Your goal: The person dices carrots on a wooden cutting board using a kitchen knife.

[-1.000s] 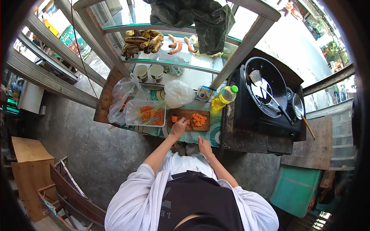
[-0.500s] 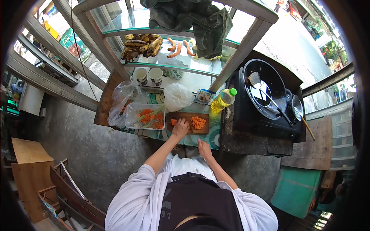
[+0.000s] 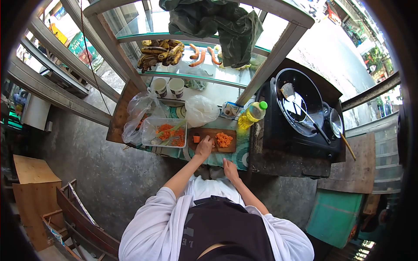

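Observation:
My left hand (image 3: 203, 148) is over the wooden cutting board (image 3: 208, 131), fingers bent down and closed on a bit of carrot that shows orange at the fingertips. Left of those fingers lies a larger carrot chunk (image 3: 197, 139). A heap of diced carrot (image 3: 224, 139) sits on the board's right half. Below the board, at the table's front edge, my right hand (image 3: 230, 168) is closed with its thumb pointing up; whatever it grips is hidden. Beside the board on the left stands a clear plastic tub (image 3: 164, 145) holding chopped carrot and a pale green utensil or stalk.
An oil bottle (image 3: 251, 115) with a green cap stands behind the board's right end. Farther right, a black wok (image 3: 300, 87) with a turner rests on the stove (image 3: 285, 141). Plastic bags (image 3: 201, 109) and paper cups (image 3: 176, 88) are behind. Bananas (image 3: 163, 53) fill part of the glass case.
My left hand has shifted slightly right and down, off the carrot chunk, which now shows uncovered. My right hand stays at the table edge.

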Demonstrator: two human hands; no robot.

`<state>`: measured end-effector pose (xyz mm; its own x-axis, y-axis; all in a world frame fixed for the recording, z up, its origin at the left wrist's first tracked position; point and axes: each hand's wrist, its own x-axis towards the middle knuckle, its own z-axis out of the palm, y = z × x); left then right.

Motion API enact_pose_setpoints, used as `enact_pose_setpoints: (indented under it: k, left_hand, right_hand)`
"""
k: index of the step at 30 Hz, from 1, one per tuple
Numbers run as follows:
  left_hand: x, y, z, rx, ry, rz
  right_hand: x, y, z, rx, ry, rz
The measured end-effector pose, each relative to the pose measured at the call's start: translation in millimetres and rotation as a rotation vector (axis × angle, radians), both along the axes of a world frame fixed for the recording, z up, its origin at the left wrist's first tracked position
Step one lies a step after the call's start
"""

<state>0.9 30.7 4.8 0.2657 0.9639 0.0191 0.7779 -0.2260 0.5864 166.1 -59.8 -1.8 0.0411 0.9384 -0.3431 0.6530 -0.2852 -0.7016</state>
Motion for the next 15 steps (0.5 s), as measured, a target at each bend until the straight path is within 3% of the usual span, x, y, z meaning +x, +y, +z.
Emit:
enact_pose_setpoints:
  k: [15]
  left_hand:
    - [6.2,2.0,1.3,-0.053,0.046,0.040]
  right_hand:
    - [-4.4,-1.6,2.5,0.017,0.019,0.061]
